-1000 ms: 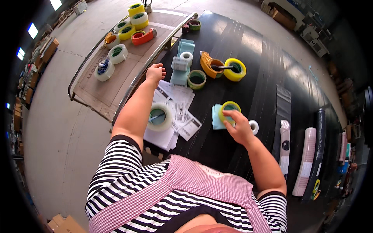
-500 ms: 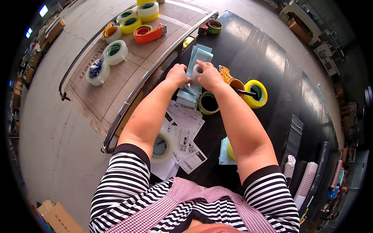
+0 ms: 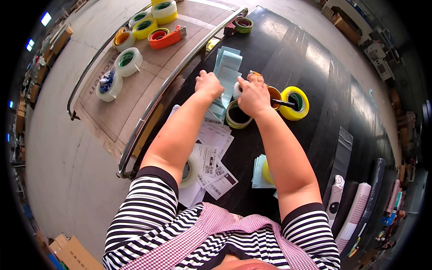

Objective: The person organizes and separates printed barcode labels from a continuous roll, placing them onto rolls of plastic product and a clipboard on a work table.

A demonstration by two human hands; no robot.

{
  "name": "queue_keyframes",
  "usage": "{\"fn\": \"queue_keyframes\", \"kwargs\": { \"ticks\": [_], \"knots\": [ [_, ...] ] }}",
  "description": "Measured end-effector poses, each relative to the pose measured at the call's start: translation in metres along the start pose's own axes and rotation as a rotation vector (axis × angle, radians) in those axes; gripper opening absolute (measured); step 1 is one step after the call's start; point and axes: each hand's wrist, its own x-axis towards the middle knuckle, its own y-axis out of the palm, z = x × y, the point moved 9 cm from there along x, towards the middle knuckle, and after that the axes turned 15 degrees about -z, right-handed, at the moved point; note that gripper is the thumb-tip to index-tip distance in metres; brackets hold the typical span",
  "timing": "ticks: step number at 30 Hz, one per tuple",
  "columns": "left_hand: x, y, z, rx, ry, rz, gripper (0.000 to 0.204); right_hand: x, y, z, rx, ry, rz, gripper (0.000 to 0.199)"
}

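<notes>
- Two changes over the last half second: our hands have drawn apart, and the white roll [image 3: 237,91] sits more to the strip's right side. Means, in our judgement, strip and roll are now worked side by side, not as one bundle.
- Landmark: green roll [image 3: 237,126].
- Strip [image 3: 228,74], pale blue, folded: left of the green roll and running well beyond it. Long axis goes near to far, far end leaning a little right.
- White roll: just beyond the green roll. Mostly covered, so we can't tell where its axis points.
- Left hand [image 3: 210,84]: beyond and left of the green roll, fingers curled at the strip's left edge. Can't tell if we're pinching anything.
- Right hand [image 3: 253,95]: beyond and slightly right of the green roll, fingers bent, forefinger by the white roll. Grip hidden; can't tell.
- Right of the green roll: orange dispenser [image 3: 274,93], then yellow roll [image 3: 294,115].
- Nearer and left of it: labels [image 3: 211,164].
</notes>
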Motion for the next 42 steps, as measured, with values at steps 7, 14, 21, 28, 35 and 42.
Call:
{"fn": "queue_keyframes", "kwargs": {
  "ticks": [7, 14, 21, 28, 35, 42],
  "knots": [
    [0.010, 0.012, 0.004, -0.068, -0.237, 0.063, 0.071, -0.001, 0.012, -0.003, -0.036, 0.061, 0.063, 0.058],
    [0.025, 0.030, 0.012, -0.065, -0.276, 0.188, 0.074, -0.024, 0.003, -0.001, 0.105, 0.064, 0.022, 0.069],
    [0.002, 0.005, -0.001, -0.188, -0.277, -0.128, 0.049, -0.050, -0.023, -0.010, 0.321, 0.132, 0.020, 0.066],
    [-0.002, 0.008, -0.004, -0.398, -0.254, -0.061, 0.073, -0.083, -0.087, -0.029, 0.486, 0.195, -0.062, 0.061],
    [0.031, -0.028, 0.015, -1.153, -0.244, 0.279, 0.051, -0.160, -0.152, -0.078, 0.694, 0.377, -0.184, 0.053],
    [-0.092, -0.192, -0.040, -1.509, 0.027, 0.389, 0.055, -0.248, -0.177, -0.109, 0.949, 0.608, -0.283, 0.042]
  ]
}}
